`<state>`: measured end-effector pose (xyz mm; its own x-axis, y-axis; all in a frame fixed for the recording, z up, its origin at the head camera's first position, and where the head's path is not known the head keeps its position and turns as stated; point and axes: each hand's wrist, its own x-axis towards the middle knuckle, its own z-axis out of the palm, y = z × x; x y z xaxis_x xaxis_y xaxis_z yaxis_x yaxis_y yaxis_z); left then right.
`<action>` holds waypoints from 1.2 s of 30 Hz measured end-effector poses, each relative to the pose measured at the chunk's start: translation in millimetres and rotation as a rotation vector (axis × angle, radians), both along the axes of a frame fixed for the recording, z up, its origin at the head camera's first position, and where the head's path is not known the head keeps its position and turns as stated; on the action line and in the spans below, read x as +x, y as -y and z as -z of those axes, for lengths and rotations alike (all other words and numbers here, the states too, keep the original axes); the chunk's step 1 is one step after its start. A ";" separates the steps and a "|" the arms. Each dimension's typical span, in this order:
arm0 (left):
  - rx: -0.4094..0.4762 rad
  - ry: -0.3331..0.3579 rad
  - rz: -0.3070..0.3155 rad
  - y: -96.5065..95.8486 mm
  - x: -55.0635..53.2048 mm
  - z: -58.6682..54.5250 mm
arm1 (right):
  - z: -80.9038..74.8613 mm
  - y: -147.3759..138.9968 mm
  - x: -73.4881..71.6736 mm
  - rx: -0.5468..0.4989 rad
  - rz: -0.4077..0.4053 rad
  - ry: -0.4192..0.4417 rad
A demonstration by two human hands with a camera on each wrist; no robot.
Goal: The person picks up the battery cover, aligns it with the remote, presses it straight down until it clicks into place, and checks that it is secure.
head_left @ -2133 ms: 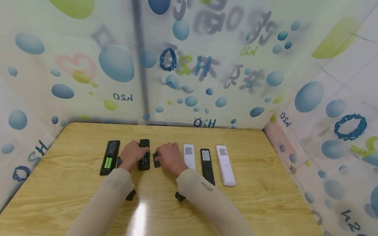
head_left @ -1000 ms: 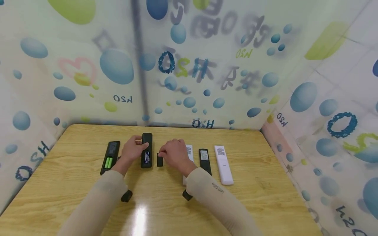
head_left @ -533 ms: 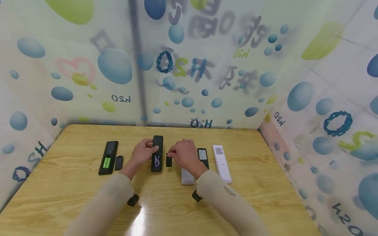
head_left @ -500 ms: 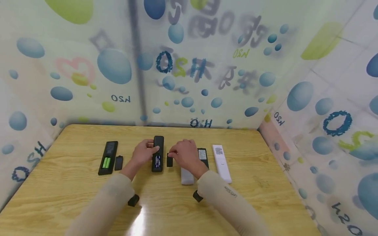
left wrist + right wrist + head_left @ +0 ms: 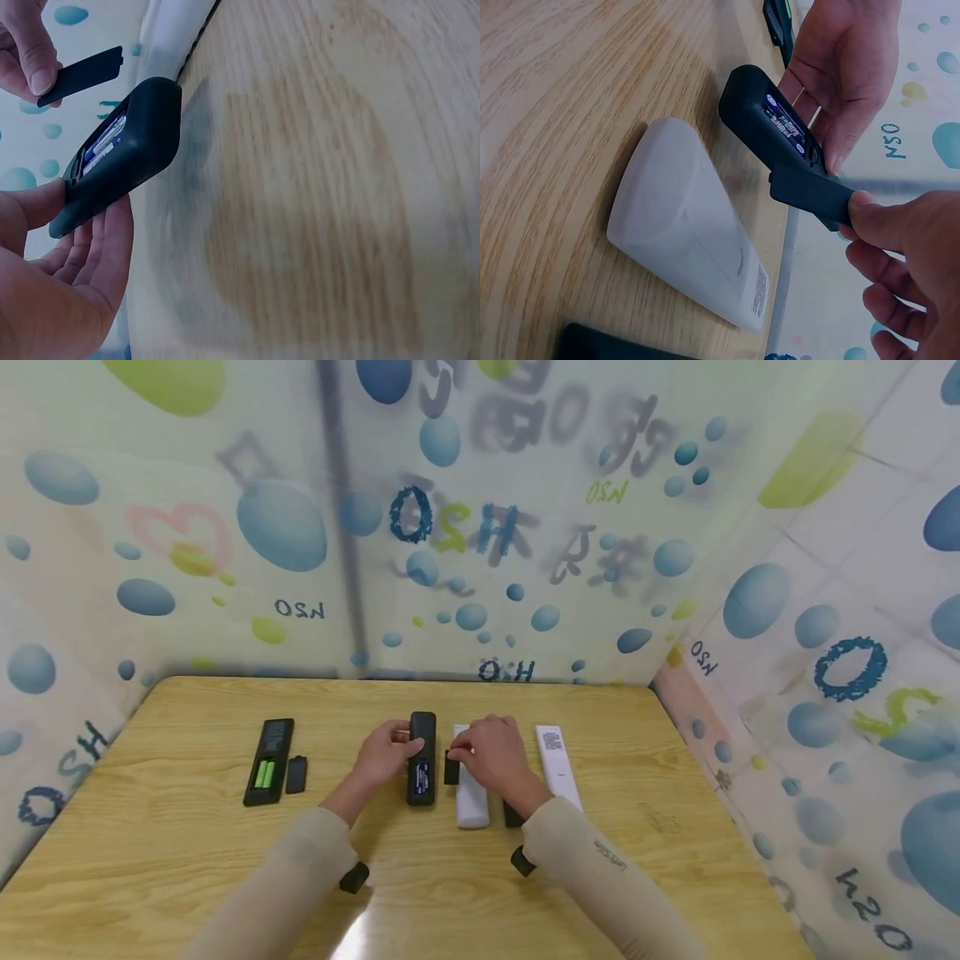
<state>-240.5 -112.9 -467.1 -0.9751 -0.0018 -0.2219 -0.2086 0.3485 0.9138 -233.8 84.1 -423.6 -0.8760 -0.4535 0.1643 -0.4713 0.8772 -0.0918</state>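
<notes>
My left hand (image 5: 381, 752) grips a black remote control (image 5: 422, 727) from its left side, thumb on top and fingers beneath. The remote's back faces up, and its uncovered compartment holds blue batteries (image 5: 105, 141). My right hand (image 5: 497, 754) pinches a small black battery cover (image 5: 810, 193) by one end, thumb against fingers. In the head view that cover (image 5: 452, 768) hangs just right of the remote. Below the right hand lies a white remote (image 5: 472, 802), back up, partly hidden by that hand.
At left lies another black remote (image 5: 278, 735) with green batteries (image 5: 264, 774) showing, its cover (image 5: 297, 774) beside it. Under the right forearm a further black remote (image 5: 513, 814) is mostly hidden. Another white remote (image 5: 557, 764) lies to its right. A patterned wall (image 5: 465, 585) borders the wooden table (image 5: 637, 827).
Both hands have moved rightward together with the black remote and the cover. The remote has left its earlier place near the left-hand cover, now in view. The grips have stayed the same.
</notes>
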 end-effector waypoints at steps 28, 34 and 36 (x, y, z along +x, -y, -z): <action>0.046 -0.066 0.047 -6.5 3.7 9.5 | 8.6 -2.8 13.6 -0.051 -0.081 -0.018; 0.051 -0.083 0.043 -6.1 2.7 10.5 | 8.4 8.8 15.6 -0.035 -0.087 0.000; 0.066 -0.088 0.043 -6.4 2.6 10.9 | 8.3 11.1 15.7 -0.036 -0.091 -0.004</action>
<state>-237.8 -106.6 -478.0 -0.9897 0.0522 -0.1334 -0.1125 0.2937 0.9493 -218.0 72.9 -432.0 -0.8306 -0.5253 0.1848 -0.5496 0.8267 -0.1204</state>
